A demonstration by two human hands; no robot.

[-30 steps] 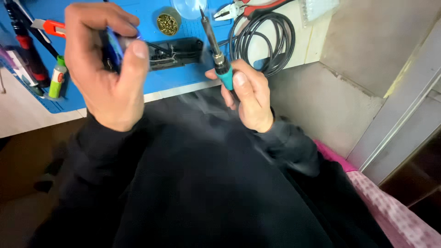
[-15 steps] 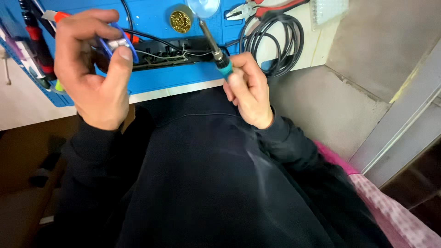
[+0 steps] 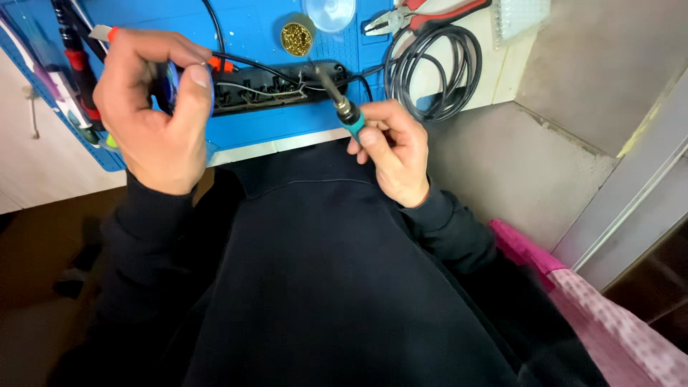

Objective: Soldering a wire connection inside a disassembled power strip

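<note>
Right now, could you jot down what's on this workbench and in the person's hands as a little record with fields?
Left hand: left hand pinches a small blue-wrapped part, too hidden to tell more
Right hand: right hand grips a soldering iron by its teal handle, tip towards the black strip
Surface: blue work mat
On the mat: black strip with thin wires, brass wool tip cleaner
Beside the mat: coiled black cable, red-handled pliers
Clothing: black top
</note>
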